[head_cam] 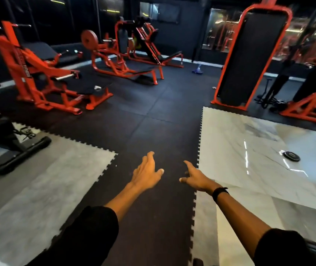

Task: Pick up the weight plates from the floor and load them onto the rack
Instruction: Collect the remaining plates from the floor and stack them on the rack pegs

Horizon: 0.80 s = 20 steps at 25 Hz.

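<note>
A small black weight plate (291, 156) lies flat on the shiny marble floor at the right. My left hand (146, 173) and my right hand (194, 177) reach forward over the black rubber matting, both with fingers apart and holding nothing. The right hand, with a black band on its wrist, is well to the left of the plate. A red weight plate (89, 39) hangs on an orange machine far back. No separate plate rack is clearly visible.
Orange plate-loaded machines (38, 73) stand at the back left and centre. A tall orange-framed black tower (249, 58) rises at the right, with cables (264, 100) on the floor beside it. A black bench foot (22, 154) lies at the left. Puzzle-edged matting (153, 121) runs forward.
</note>
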### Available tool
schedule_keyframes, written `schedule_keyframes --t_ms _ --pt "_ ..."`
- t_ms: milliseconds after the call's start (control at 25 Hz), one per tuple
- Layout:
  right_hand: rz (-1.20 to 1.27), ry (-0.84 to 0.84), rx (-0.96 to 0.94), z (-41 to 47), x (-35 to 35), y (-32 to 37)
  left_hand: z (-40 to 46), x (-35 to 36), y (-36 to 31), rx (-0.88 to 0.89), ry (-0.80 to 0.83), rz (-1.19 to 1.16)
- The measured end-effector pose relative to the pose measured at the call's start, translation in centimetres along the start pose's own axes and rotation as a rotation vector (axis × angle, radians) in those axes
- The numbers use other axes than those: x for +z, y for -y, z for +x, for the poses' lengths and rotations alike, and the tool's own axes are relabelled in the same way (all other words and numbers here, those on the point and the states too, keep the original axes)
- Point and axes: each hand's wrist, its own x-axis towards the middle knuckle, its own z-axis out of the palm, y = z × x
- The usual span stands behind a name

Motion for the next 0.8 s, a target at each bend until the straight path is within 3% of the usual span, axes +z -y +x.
schedule_keyframes --t_ms 160,320,560,800 --pt "0.001 -0.067 -0.051 6.1 -6.0 0.6 9.9 -1.1 -2.2 0.082 -0.023 0.021" --pt "0.016 -0.213 -0.1 12.5 -17.1 2.7 21.7 -4.0 -8.0 0.188 -0.044 0.0" --pt "0.169 -0.561 -0.282 20.3 -35.6 8.8 38.0 -11.2 -21.5 0.28 -0.057 -0.55" --pt "0.119 -0.659 -0.247 27.8 -46.2 7.3 50.1 -11.0 -29.8 0.374 -0.002 -0.621"
